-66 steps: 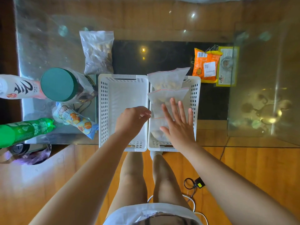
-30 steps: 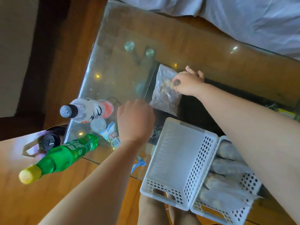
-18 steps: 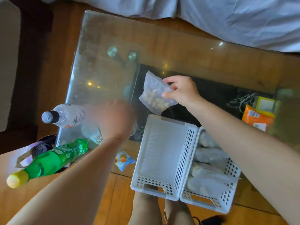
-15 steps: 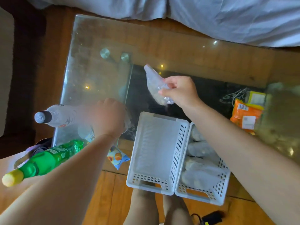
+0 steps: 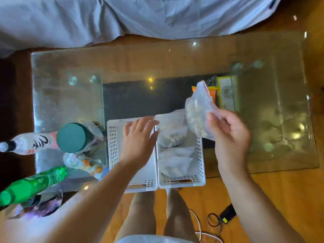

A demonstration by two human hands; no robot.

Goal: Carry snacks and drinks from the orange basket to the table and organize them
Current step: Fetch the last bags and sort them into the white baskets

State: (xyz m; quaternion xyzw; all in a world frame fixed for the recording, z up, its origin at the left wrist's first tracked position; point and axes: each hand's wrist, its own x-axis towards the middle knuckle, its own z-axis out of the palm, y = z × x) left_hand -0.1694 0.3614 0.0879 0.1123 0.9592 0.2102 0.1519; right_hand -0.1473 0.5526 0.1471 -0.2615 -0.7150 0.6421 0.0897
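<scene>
Down at the far left edge of the frame, a green bottle (image 5: 29, 185) and a white bottle (image 5: 28, 143) lie on the glass table (image 5: 70, 100), beside a jar with a teal lid (image 5: 72, 137). Centre frame, the left hand (image 5: 138, 137) hovers flat, fingers spread, over the empty left white basket (image 5: 115, 151). Just right, the second white basket (image 5: 199, 165) holds clear snack bags (image 5: 173, 160). Right of centre, the right hand (image 5: 228, 134) pinches another clear bag of snacks (image 5: 198, 111) above that basket's far corner.
</scene>
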